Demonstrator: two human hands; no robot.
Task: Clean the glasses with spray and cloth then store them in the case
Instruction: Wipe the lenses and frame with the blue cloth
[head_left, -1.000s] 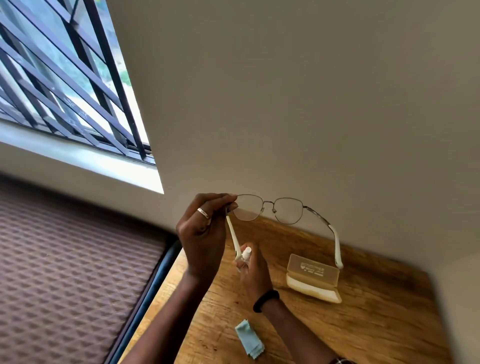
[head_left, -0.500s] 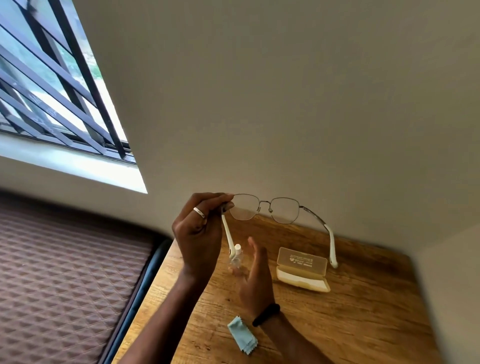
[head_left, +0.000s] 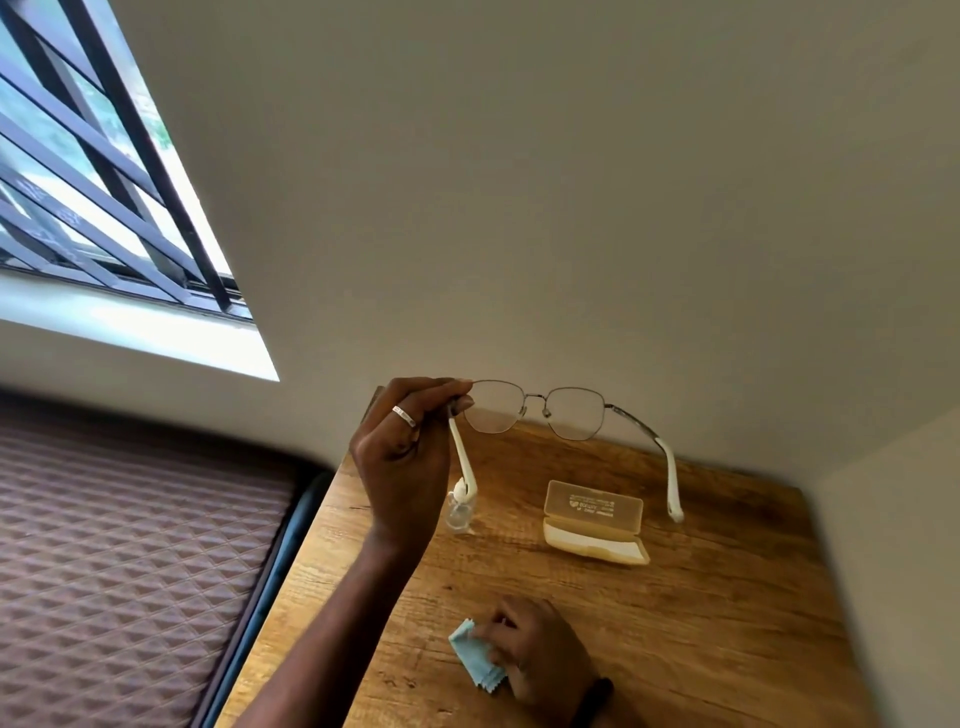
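Left hand (head_left: 402, 457) pinches glasses (head_left: 540, 410) aloft; right hand (head_left: 537, 654) closing on cloth (head_left: 470, 657); spray bottle (head_left: 460, 506) set down; wiping, casing in open case (head_left: 595, 525) remain

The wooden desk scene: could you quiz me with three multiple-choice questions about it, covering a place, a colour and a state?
1. Where does the small clear spray bottle stand?
A. on the wooden desk
B. inside the case
C. on the windowsill

2. What colour is the folded cleaning cloth?
A. red
B. light blue
C. black

3. How is the cream hard glasses case?
A. shut
B. open
C. held up

Answers: 1 A, it stands on the desk behind the left hand, which holds up the thin metal-framed glasses. 2 B, pale blue under the right hand. 3 B, its lid stands raised.
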